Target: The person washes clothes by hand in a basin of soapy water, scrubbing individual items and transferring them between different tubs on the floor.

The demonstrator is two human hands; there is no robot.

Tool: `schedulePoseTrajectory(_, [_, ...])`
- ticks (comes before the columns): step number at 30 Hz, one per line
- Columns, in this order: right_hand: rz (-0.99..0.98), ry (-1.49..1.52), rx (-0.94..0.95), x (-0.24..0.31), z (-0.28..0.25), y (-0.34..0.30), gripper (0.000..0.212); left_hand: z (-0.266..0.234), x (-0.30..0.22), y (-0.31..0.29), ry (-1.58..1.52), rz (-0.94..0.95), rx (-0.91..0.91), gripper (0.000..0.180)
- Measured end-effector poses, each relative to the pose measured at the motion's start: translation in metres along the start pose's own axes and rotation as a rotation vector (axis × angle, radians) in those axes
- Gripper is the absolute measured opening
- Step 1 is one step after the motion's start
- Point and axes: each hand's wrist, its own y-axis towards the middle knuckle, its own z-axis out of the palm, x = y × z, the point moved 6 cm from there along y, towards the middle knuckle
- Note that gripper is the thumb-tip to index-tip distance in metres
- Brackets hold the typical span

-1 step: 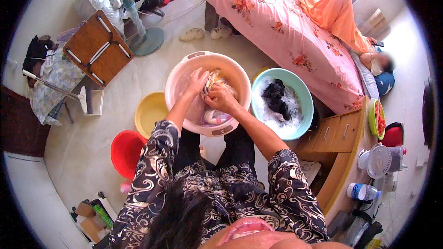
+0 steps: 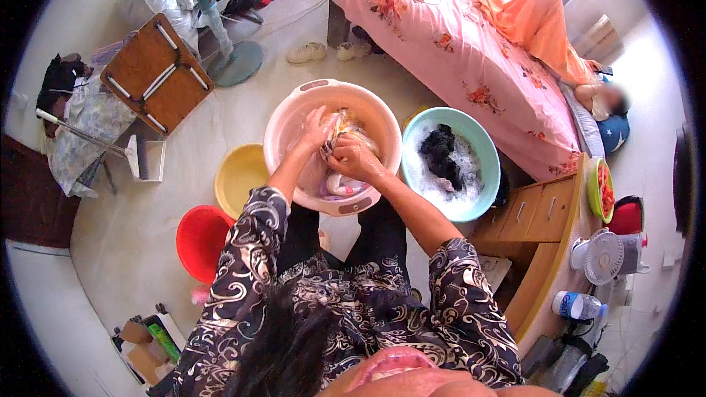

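Both hands are inside a pink plastic basin (image 2: 391,131) standing by my knees. My right hand (image 2: 354,159) is closed on a wet patterned cloth (image 2: 342,121), white with yellow and dark parts. Across from it, my left hand (image 2: 315,132) bends round the same cloth's left side; some of its fingers are hidden by the bunched folds. More wet fabric, whitish with a reddish patch (image 2: 343,185), lies in the basin nearer to me. To the right stands a light-blue basin (image 2: 491,158) of suds, a dark cloth (image 2: 440,154) soaking in it.
A yellow basin (image 2: 241,176) and a red bucket (image 2: 197,242) stand at left. Beyond are an upturned folding table (image 2: 158,77), a dustpan (image 2: 149,160) and shoes (image 2: 307,53). A person lies on the pink bed (image 2: 434,51). A wooden cabinet (image 2: 526,213) borders the right.
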Motion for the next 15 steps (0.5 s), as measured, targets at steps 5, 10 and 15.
schedulePoseTrajectory(5, [0.386, -0.078, -0.17, -0.021, -0.023, -0.035, 0.022, 0.013, -0.053, -0.055, 0.597, -0.071, 0.378, 0.074])
schedulePoseTrajectory(10, [0.904, -0.255, 0.081, -0.049, 0.009, -0.049, 0.063, 0.01, -0.055, -0.089, 0.802, -0.181, 0.338, 0.071])
schedulePoseTrajectory(15, [1.023, -0.34, 0.196, -0.091, 0.045, -0.06, 0.062, 0.018, -0.063, -0.095, 0.881, -0.206, 0.336, 0.066])
